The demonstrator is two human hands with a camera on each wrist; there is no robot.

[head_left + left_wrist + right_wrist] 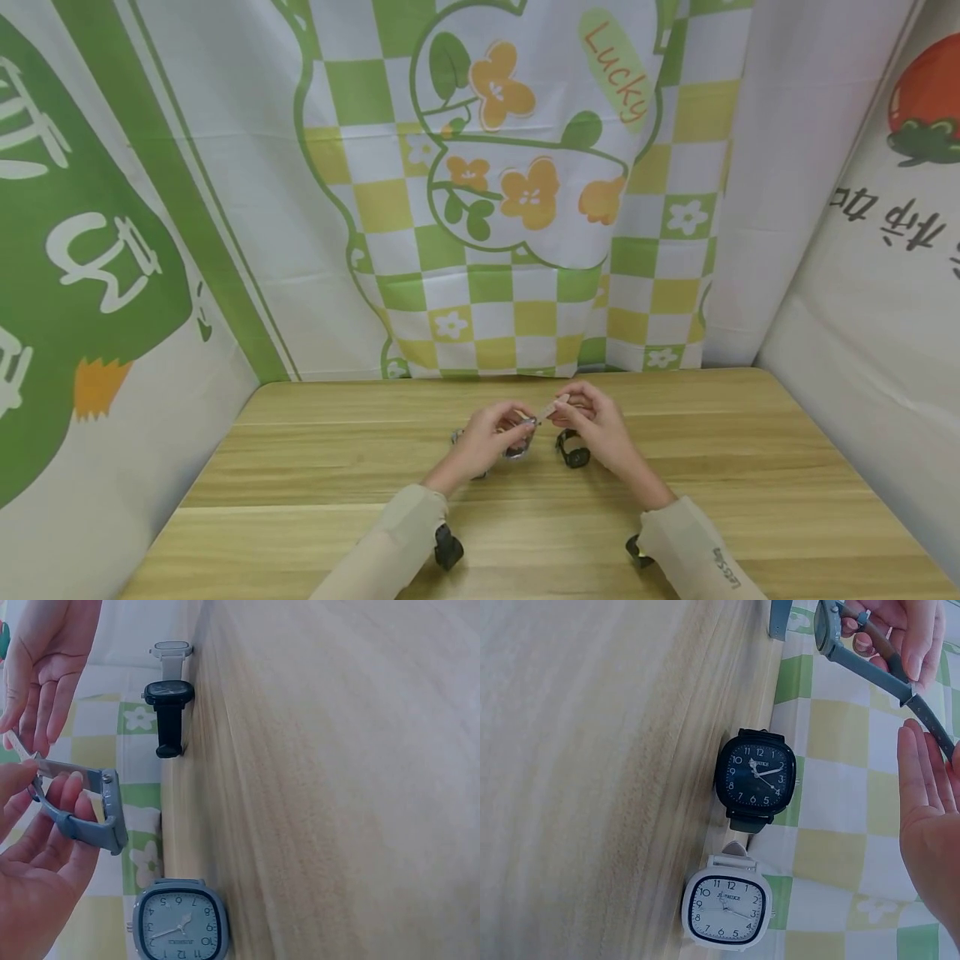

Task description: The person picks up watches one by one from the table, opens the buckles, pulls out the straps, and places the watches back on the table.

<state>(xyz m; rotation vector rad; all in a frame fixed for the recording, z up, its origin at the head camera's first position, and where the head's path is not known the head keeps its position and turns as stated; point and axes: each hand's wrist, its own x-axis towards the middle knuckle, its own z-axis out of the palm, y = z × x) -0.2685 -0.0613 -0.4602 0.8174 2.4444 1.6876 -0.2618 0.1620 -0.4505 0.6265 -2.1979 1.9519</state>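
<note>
A grey-blue square wristwatch (112, 814) is held up above the table, its strap bent into a loop. My left hand (486, 442) grips it by the strap, thumb on the band close to the keeper loop (908, 695). The strap's holed free end (932, 724) sticks out past that loop, and my right hand (602, 429) pinches its tip between thumb and fingers. In the right wrist view, the right hand's other fingers (915, 769) are stretched out. The held watch's dial faces away in the left wrist view.
On the wooden table (540, 517), a black watch (756, 776) stands beside a white watch (727, 907), near the right hand. Another grey-blue watch (180, 922) stands near the left hand, partly hidden by it in the head view. A checkered cloth (480, 300) hangs behind the table.
</note>
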